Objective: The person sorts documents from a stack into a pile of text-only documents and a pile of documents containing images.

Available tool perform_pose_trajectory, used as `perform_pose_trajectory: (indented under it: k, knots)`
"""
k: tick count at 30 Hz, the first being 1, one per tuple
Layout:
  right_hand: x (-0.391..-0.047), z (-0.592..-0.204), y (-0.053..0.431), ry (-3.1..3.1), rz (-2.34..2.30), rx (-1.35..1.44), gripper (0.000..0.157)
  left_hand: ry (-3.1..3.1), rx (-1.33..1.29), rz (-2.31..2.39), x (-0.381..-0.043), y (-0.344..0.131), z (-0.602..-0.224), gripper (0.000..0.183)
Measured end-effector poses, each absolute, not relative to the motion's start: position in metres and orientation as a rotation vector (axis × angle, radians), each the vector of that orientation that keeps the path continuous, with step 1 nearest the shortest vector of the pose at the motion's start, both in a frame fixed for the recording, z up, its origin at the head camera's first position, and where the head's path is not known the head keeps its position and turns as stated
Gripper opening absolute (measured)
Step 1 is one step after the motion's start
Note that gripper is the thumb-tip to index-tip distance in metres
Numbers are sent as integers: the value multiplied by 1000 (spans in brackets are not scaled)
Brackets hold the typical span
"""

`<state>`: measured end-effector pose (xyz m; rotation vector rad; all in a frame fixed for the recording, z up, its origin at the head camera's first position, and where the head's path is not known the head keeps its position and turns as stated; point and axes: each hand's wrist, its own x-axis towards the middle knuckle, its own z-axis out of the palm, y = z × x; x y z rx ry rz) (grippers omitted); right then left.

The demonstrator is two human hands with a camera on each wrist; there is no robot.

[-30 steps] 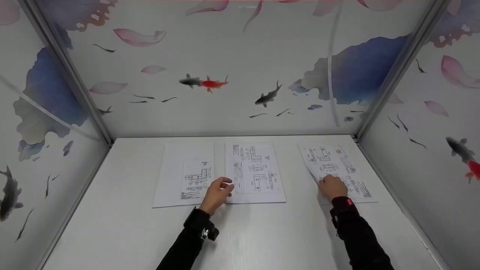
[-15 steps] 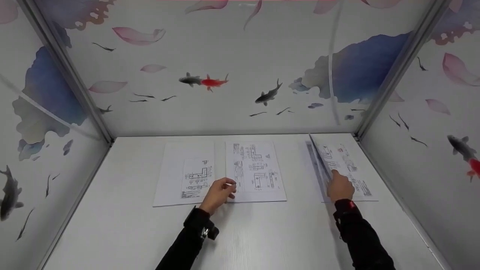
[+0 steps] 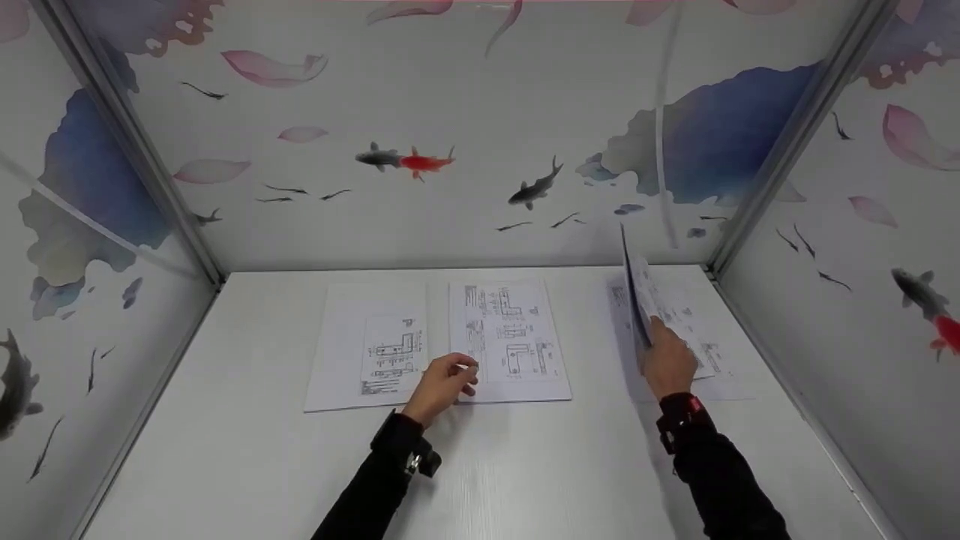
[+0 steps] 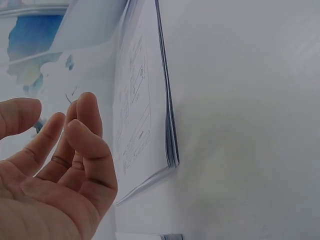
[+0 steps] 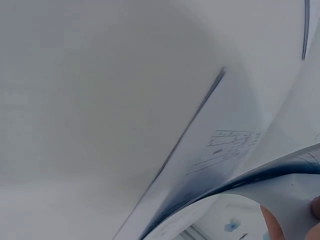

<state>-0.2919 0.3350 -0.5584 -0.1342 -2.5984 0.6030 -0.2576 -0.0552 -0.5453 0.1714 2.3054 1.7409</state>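
On the right of the table, my right hand grips the near part of some lifted paper sheets, which stand steeply tilted with their far edge raised against the back wall. Below them lies more paper printed with drawings. The right wrist view shows the raised sheets curving over the flat printed paper, with fingers at the right edge. My left hand holds nothing, fingers loosely bent, over the near left corner of the middle paper stack; the left wrist view shows this hand beside the stack.
Another paper stack with a technical drawing lies to the left of the middle one. The white table is enclosed by a back wall and side walls printed with fish and petals.
My right hand has peeled sheets off the right stack, first lifting their left edge, then raising them steeply off the paper below. The left hand has stayed almost still.
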Motion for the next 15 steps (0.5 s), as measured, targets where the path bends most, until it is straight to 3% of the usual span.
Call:
perform_pose_trajectory:
  k: [8,15]
  knots:
    - [-295,-547,299,-2560,549,32,48,2260,168,1758,-260,-50,-541,29]
    - [-292,-535,259,-2445,528,202,48,2181,206,1829,-265,-41,-535,55]
